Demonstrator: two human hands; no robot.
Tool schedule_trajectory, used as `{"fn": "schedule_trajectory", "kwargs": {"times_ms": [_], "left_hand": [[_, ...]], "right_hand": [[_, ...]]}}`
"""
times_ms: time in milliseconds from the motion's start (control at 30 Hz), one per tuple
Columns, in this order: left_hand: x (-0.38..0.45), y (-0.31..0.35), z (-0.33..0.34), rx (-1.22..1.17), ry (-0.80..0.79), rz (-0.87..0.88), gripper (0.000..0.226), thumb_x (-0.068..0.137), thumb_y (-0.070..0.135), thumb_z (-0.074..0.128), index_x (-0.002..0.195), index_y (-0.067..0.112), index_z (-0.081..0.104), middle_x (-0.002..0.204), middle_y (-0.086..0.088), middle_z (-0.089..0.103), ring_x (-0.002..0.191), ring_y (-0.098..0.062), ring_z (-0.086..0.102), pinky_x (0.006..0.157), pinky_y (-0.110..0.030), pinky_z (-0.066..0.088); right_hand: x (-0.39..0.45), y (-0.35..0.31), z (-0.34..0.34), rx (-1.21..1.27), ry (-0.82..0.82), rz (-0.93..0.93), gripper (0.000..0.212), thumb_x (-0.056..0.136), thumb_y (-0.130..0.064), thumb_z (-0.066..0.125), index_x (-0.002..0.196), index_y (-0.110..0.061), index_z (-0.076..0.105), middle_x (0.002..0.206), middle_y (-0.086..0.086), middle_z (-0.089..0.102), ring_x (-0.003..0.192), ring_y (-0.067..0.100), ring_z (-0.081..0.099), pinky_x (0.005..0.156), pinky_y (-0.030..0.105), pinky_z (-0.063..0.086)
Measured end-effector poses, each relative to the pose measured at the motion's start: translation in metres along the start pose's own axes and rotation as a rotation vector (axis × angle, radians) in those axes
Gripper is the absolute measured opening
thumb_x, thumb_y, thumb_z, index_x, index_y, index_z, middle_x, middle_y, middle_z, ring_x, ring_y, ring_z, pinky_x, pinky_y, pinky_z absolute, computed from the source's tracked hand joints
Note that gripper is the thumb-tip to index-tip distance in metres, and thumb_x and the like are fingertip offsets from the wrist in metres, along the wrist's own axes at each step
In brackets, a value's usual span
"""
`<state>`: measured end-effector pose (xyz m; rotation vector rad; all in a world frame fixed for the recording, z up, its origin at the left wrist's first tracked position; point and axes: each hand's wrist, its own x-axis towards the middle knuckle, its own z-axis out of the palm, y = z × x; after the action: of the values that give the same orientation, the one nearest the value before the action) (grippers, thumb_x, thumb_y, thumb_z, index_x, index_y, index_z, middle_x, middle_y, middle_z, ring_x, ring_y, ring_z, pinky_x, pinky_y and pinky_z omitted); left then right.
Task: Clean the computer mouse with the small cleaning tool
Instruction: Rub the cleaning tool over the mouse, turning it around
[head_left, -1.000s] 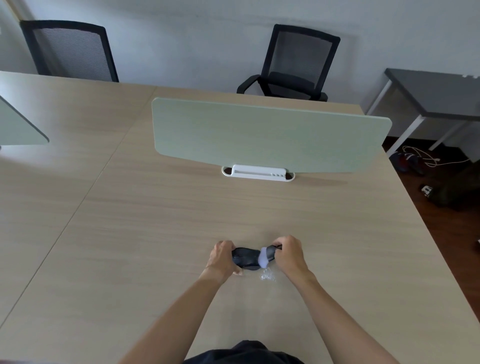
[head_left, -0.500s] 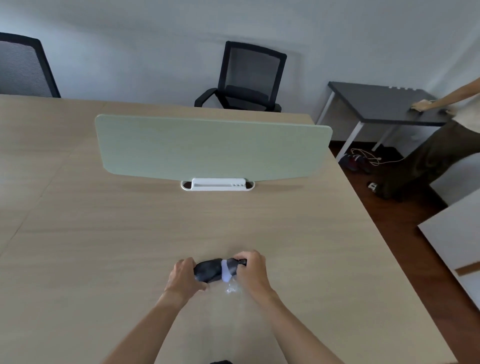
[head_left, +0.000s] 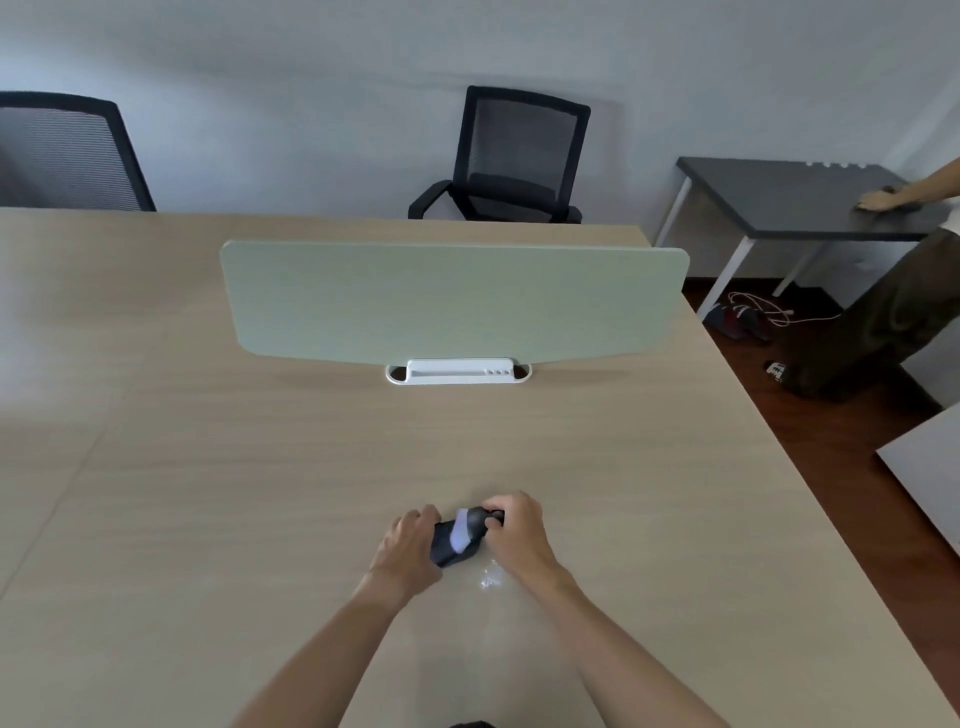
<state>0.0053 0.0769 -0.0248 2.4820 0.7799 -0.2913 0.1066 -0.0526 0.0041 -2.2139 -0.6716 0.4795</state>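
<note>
now the white tool (head_left: 459, 533) sits nearer the left hand (head_left: 408, 545) (mouse (head_left: 453, 540) gripped).

wooden desk (head_left: 260, 467), light grain, seam lines on its left part. pale green divider panel (head_left: 452, 301) upright on it, set in a white base (head_left: 457, 372) with a tray slot and small holes. two black mesh chairs behind the desk: one near centre (head_left: 514, 156), one at far left (head_left: 67, 150). dark grey side table (head_left: 779, 197), white legs, at right. another person's hand (head_left: 878, 200) rests on it. white cable (head_left: 769, 309) and dark shoes (head_left: 737, 319) on the reddish floor beneath.
</note>
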Motion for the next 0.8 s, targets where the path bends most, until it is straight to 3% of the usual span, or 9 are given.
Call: {"fn": "schedule_trajectory", "kwargs": {"times_ms": [100,167,200,267,333,400,533,700,800], "left_hand": [[-0.001,-0.003,-0.005,-0.043,-0.028,-0.019,0.052,0.069,0.020,0.075,0.114,0.012,0.050,0.112,-0.006,0.056,0.104,-0.028,0.056,0.069,-0.028,0.039],[-0.001,-0.002,-0.007,-0.056,-0.035,-0.036,0.056,0.067,0.021,0.080,0.115,0.012,0.052,0.111,-0.006,0.057,0.104,-0.029,0.056,0.070,-0.030,0.041],[-0.001,-0.002,-0.008,-0.066,-0.032,-0.040,0.055,0.066,0.021,0.080,0.113,0.011,0.053,0.110,-0.007,0.057,0.103,-0.030,0.058,0.070,-0.031,0.044],[-0.001,-0.002,-0.008,-0.091,-0.014,-0.042,0.049,0.066,0.023,0.078,0.107,0.009,0.055,0.105,-0.009,0.060,0.098,-0.032,0.060,0.071,-0.035,0.049],[-0.002,-0.001,-0.009,-0.086,-0.025,-0.050,0.052,0.066,0.023,0.079,0.110,0.010,0.055,0.109,-0.010,0.060,0.100,-0.032,0.060,0.072,-0.035,0.049],[-0.002,0.000,-0.009,-0.058,-0.045,-0.058,0.061,0.066,0.022,0.083,0.119,0.012,0.054,0.116,-0.010,0.057,0.107,-0.031,0.057,0.077,-0.034,0.048],[-0.004,0.000,-0.007,-0.060,-0.037,-0.080,0.064,0.067,0.022,0.083,0.123,0.013,0.053,0.119,-0.009,0.057,0.109,-0.029,0.056,0.078,-0.032,0.047],[-0.006,0.003,-0.007,-0.058,0.021,-0.092,0.032,0.077,0.016,0.063,0.108,0.010,0.057,0.109,-0.010,0.063,0.100,-0.031,0.060,0.078,-0.036,0.051],[-0.008,0.004,-0.005,-0.035,-0.006,-0.090,0.045,0.075,0.025,0.072,0.114,0.010,0.055,0.114,-0.008,0.060,0.106,-0.028,0.057,0.081,-0.033,0.048]], "right_hand": [[0.006,-0.003,-0.006,0.007,0.112,-0.021,0.024,0.053,0.008,0.036,0.059,-0.009,0.020,0.061,0.003,0.017,0.065,0.015,0.014,0.057,0.033,0.012],[0.008,-0.007,-0.004,0.017,0.042,-0.017,0.025,0.054,0.007,0.039,0.060,-0.012,0.023,0.052,0.002,0.024,0.059,0.020,0.018,0.052,0.035,0.018],[0.008,-0.008,-0.001,0.007,-0.028,-0.012,0.020,0.056,0.006,0.041,0.047,-0.012,0.044,0.048,0.008,0.039,0.057,0.028,0.030,0.050,0.036,0.026],[0.009,-0.007,0.004,-0.035,-0.156,-0.027,0.020,0.059,0.006,0.045,0.069,0.007,0.063,0.075,0.029,0.062,0.078,0.039,0.050,0.055,0.042,0.041],[0.008,-0.003,0.007,-0.117,-0.186,-0.059,0.022,0.058,0.003,0.044,0.073,0.009,0.059,0.074,0.029,0.060,0.074,0.042,0.047,0.056,0.043,0.040],[0.006,0.000,0.004,-0.169,-0.110,-0.045,0.016,0.053,-0.002,0.039,0.062,0.005,0.051,0.063,0.014,0.046,0.063,0.028,0.037,0.053,0.039,0.031],[0.005,-0.001,0.001,-0.166,-0.040,-0.002,0.024,0.063,-0.004,0.039,0.072,0.004,0.060,0.081,0.013,0.056,0.075,0.029,0.052,0.065,0.044,0.048],[0.009,-0.007,0.007,-0.039,-0.302,0.104,0.038,0.073,0.007,0.047,0.094,-0.003,0.076,0.093,0.006,0.072,0.082,0.012,0.060,0.066,0.013,0.044],[0.007,-0.001,0.007,-0.094,-0.189,0.064,0.022,0.064,0.009,0.041,0.062,-0.001,0.060,0.065,0.005,0.048,0.064,0.019,0.038,0.057,0.028,0.031]]}}
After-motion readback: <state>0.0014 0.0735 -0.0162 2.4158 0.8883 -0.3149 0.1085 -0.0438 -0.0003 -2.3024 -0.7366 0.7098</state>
